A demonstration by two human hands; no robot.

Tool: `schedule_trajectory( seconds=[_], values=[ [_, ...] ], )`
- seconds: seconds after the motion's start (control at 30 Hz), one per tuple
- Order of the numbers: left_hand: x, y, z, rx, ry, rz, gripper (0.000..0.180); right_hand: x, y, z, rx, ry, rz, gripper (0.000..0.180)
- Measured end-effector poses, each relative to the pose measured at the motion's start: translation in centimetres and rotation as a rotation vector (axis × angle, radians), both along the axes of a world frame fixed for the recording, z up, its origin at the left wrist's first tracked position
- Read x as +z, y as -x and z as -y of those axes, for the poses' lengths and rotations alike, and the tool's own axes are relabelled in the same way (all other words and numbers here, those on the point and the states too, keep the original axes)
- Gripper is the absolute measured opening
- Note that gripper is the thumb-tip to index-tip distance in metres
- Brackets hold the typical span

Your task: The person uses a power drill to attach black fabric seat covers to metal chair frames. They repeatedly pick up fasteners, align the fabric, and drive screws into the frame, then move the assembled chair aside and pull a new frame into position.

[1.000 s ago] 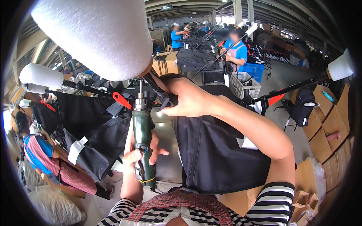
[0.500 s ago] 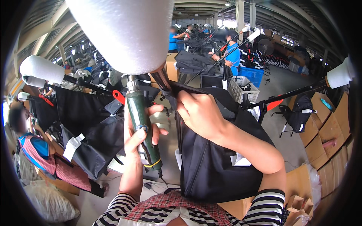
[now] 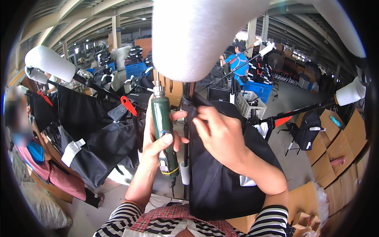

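Black fabric panel (image 3: 225,181), largest item: hangs below the right hand (image 3: 222,135) and its forearm; a loose fold could ride up and catch on a turning tool. White foam cover (image 3: 197,39): above both hands, close to the camera; it hides part of the upper work, so a poor line-up could go unnoticed.

Dark tube (image 3: 189,90): runs down from the foam between the two hands; could twist or swing if the right hand steadies it only lightly. Green power driver (image 3: 161,118): upright in the left hand (image 3: 151,148), which wraps its body, thumb across the front; thumb pressure at a bad moment could start it early, if the control lies there (unconfirmed).

Dark fitting (image 3: 188,107): at the right hand's fingertips, which are drawn narrow; pinching or merely resting, cannot tell; fingers of both hands lie near it, so a driver slip could nip one.

Cord (image 3: 173,189): trails below the left hand from the driver's lower end; a snag could pull the aim off. Thin metal bit (image 3: 158,75): above the left hand, pointing up beside the foam's lower edge; gap unclear; a tilt could score the foam.
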State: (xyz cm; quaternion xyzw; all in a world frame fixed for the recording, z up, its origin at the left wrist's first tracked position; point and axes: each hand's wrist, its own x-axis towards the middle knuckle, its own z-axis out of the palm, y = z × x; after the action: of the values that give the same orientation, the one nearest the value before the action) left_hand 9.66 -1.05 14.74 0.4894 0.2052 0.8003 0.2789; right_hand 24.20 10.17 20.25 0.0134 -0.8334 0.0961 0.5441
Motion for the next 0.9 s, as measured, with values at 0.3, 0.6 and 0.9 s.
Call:
schedule_trajectory(
  seconds=[0.3,0.6,0.9],
  values=[
    [0.3,-0.1,0.1,-0.001,-0.015,0.025,0.114,2.5,2.4,-1.9,0.275,0.157,0.263,0.036],
    [-4.2,-1.8,8.2,-0.329,0.275,-0.026,0.121,1.5,2.3,-3.2,0.137,-0.159,0.186,0.017],
    [-4.2,-1.8,8.0,-0.287,0.418,-0.142,0.122,1.3,2.3,-3.4,0.157,-0.164,0.178,0.026]
  ],
)
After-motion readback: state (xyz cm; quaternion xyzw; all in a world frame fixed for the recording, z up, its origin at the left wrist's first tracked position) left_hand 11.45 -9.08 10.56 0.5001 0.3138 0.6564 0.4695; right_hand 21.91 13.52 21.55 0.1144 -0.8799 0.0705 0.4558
